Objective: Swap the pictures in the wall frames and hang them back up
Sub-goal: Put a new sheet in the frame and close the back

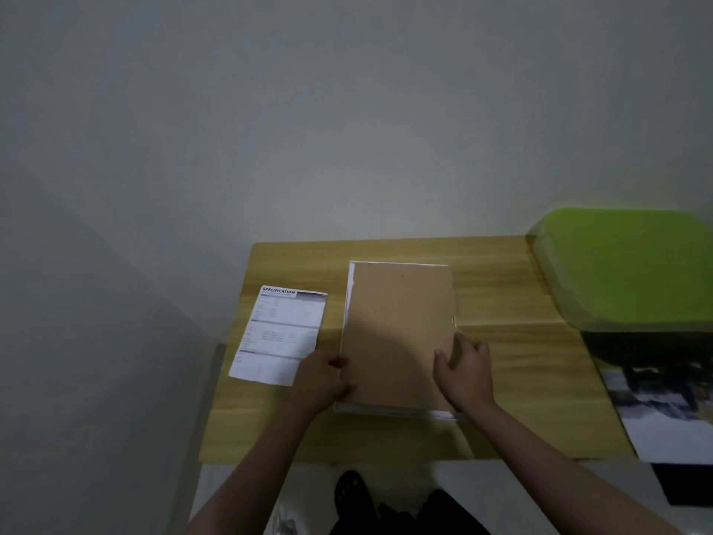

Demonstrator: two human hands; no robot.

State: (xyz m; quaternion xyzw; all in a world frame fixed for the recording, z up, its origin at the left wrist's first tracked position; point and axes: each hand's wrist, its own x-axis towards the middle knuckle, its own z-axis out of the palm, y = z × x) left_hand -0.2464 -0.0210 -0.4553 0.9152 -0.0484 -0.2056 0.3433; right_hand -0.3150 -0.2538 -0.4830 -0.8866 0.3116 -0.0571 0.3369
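Nearest the camera, two bare forearms reach in from below over the front edge of the wooden bench [521, 380]. The left hand [322, 374] sits at the left edge of a picture frame [380, 410] that lies face down on the bench; its fingers curl against that edge, a steadying grip rather than a closed pinch, probably so the frame does not slide. The right hand [465, 370] rests on the brown backing board [397, 330] near its right edge, fingers spread and loosely bent, thumb toward the board's middle; it holds nothing, and I judge it is pressing or seating the board into the frame. A thin white rim of the frame shows along the near and left sides of the board, so the board lies inside the frame, not loose beside it.

Just left of the frame, partly under the left hand, a printed sheet headed "SPECIFICATION" [279, 334] lies flat, likely the insert set aside. At the right edge of the bench a photo print [663, 411] lies face up and well apart from the frame, perhaps a picture to be swapped. Farther right and back stands a green-lidded container [625, 260]. Beyond is a bare grey wall [308, 110]; no hanging hook or second frame is visible.
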